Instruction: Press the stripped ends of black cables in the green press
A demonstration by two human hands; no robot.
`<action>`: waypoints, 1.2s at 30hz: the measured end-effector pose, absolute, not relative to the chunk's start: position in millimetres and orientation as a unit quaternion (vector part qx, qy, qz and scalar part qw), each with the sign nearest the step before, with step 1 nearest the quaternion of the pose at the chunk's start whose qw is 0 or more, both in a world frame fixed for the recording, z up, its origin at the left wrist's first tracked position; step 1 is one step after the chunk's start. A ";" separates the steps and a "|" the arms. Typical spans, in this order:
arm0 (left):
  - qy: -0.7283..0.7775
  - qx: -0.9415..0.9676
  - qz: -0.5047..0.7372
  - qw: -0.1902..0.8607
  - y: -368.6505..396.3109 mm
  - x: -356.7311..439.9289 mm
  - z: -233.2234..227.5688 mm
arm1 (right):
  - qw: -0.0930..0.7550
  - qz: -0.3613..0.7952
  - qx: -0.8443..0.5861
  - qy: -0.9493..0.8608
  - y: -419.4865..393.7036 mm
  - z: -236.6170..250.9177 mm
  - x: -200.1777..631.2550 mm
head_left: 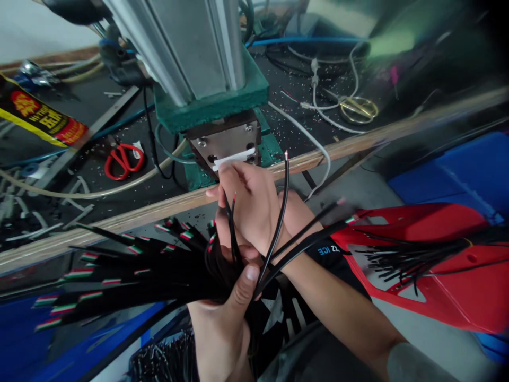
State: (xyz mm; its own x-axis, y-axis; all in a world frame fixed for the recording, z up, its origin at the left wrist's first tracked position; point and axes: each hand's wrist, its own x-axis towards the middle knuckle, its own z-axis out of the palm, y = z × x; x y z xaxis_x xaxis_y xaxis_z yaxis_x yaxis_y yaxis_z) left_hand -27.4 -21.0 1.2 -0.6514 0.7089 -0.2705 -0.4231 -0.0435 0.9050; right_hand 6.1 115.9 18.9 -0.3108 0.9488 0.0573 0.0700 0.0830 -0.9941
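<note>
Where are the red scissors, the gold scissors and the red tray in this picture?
red scissors (123,161), head view, on the red handles.
gold scissors (359,109), head view, on the gold handle loops.
red tray (457,220), head view, on its bare far rim.

1. The cables (131,270) wear smooth, matt black plastic sheathing.
2. The press head (225,143) is bare, dull metal.
3. The tray (429,265) is glossy red plastic.
4. The bench edge (119,220) is raw wood.
</note>
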 end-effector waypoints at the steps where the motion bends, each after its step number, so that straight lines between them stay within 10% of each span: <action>1: 0.571 0.121 0.709 0.395 -21.3 -27.8 -0.3 | 0.421 0.544 -0.410 -0.599 115.3 16.0 5.5; 22: 0.565 0.067 0.750 0.338 -41.4 -5.4 0.6 | 0.478 0.546 -0.267 -0.634 82.0 59.2 71.7; 29: 0.556 0.090 0.753 0.339 -40.1 1.3 16.4 | 0.387 0.855 -0.071 -0.337 69.7 18.9 71.9; 36: 0.571 0.088 0.739 0.346 -39.8 9.7 23.4 | 0.372 0.894 -0.039 -0.246 74.1 6.7 70.8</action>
